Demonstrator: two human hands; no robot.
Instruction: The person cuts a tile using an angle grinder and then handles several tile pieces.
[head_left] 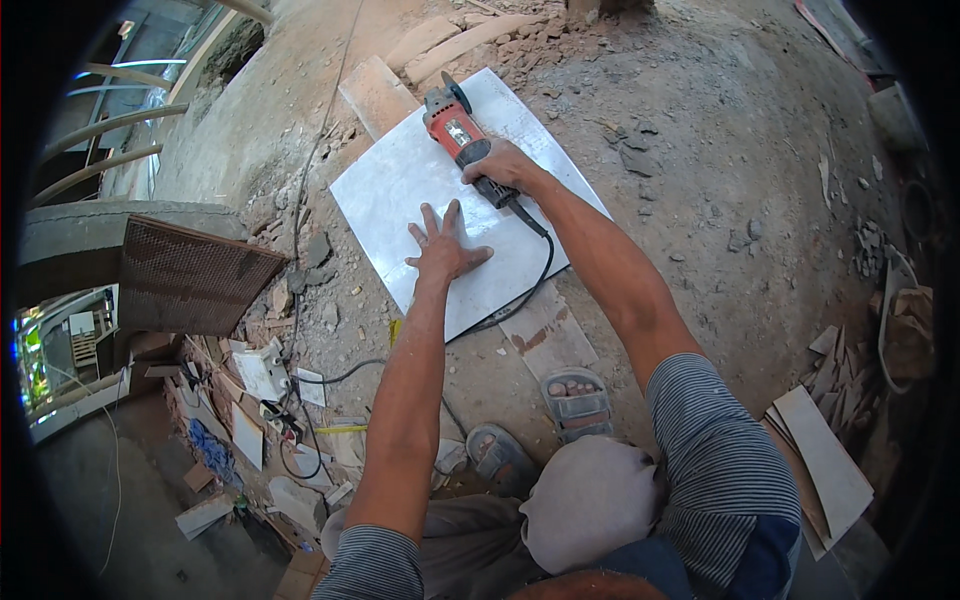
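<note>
One grinder (458, 134), rear in right hand (506, 167), tile (385, 205) beneath left hand (442, 252)

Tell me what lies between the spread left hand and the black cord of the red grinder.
In the head view, only bare, glossy white tile lies between the left hand and the black cord.

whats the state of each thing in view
angle grinder, held; running or not unclear
tile, lying flat
right hand, closed around angle grinder
left hand, open, spread on tile
cord, attached to angle grinder, curved
sandals, worn
brown panel, tilted
</note>
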